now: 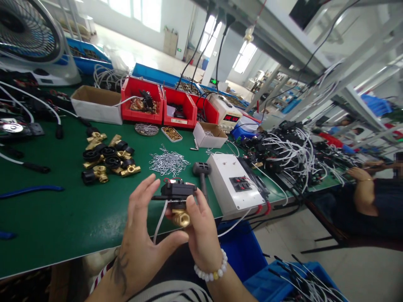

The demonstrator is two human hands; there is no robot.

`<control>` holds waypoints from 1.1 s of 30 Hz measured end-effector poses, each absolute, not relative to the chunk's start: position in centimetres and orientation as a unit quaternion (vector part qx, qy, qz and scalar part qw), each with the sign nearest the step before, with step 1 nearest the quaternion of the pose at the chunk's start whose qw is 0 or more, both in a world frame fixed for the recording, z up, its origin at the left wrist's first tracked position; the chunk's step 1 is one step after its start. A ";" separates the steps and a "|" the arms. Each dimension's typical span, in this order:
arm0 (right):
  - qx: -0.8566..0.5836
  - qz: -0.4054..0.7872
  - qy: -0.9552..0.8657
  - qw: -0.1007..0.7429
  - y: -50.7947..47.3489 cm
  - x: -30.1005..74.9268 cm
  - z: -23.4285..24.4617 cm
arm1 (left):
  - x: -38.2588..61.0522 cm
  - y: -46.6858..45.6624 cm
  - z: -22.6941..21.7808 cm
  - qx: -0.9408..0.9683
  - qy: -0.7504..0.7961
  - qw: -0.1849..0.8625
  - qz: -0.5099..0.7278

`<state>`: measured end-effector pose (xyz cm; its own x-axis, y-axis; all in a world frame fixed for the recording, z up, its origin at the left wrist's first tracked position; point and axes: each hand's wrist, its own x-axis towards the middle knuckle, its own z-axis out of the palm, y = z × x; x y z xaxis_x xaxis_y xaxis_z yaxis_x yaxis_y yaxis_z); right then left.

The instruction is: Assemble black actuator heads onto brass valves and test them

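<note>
While the valve (178, 204) was held in the right hand (203, 226) near the bench edge (63, 258), the left hand (141, 226) stood spread wide just beside it. Beyond lay hooks (169, 162), with brass fittings (101, 173) to their left, a hammer (202, 169) and a white box (225, 172) to their right.

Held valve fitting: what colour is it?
The held valve fitting is brassy gold; the head view shows it best.

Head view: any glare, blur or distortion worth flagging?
Head view: windows blown out, floor behind bright; fan looks stretched at the left edge, bench edge slants; far cabinet soft, valve in the right hand clearer.
</note>
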<state>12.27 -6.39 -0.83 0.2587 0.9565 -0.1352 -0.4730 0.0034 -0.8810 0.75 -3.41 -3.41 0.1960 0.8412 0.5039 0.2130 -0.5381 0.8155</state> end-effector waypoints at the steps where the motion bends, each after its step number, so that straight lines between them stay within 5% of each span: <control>1: -0.443 0.547 -0.280 0.653 -6.3 12.2 -0.8 | 0.7 -3.6 -3.7 0.711 0.385 0.312 0.500; 6: -0.548 0.445 -0.485 0.517 -5.9 14.4 -1.1 | -0.3 -2.9 -4.3 0.680 0.444 0.316 0.491; 10: -0.779 0.121 -0.522 0.327 -5.2 18.3 -2.0 | -2.1 -0.8 -4.8 0.788 0.449 0.089 0.412; 13: -0.812 0.131 -0.515 0.243 -4.5 20.5 -3.0 | -2.7 0.3 -5.2 0.851 0.435 -0.009 0.295; 17: -0.774 0.213 -0.530 0.272 -4.8 21.5 -3.7 | -2.0 0.2 -5.4 0.870 0.389 0.037 0.302; 22: -0.689 0.291 -0.507 0.429 -7.9 20.6 -2.7 | -1.3 -0.4 -6.8 0.791 0.440 0.165 0.393; 26: -0.645 0.390 -0.572 0.322 -9.9 20.6 -0.6 | -1.7 -0.4 -7.9 0.776 0.447 0.265 0.357; 33: -0.641 0.358 -0.593 0.331 -9.7 20.8 0.7 | -2.1 0.0 -7.7 0.764 0.449 0.318 0.338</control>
